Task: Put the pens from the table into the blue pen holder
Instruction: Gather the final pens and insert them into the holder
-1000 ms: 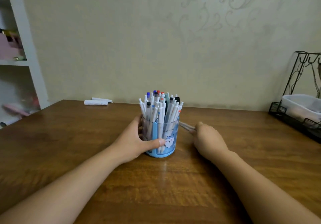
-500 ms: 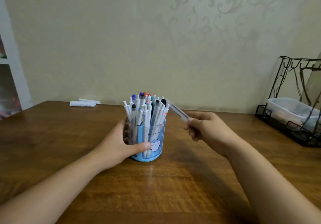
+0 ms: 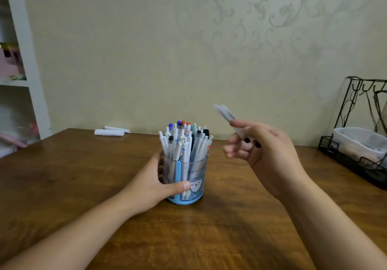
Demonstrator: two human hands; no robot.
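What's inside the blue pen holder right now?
The blue pen holder is packed with upright pens, mostly white. The left hand gripping it hides its left wall, so the barrels there can't be seen.

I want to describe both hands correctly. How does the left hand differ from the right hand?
The left hand rests low on the table, the right hand is raised in the air. The left hand grips the blue pen holder, the right hand pinches blurred white pens. Both are bare and each holds something.
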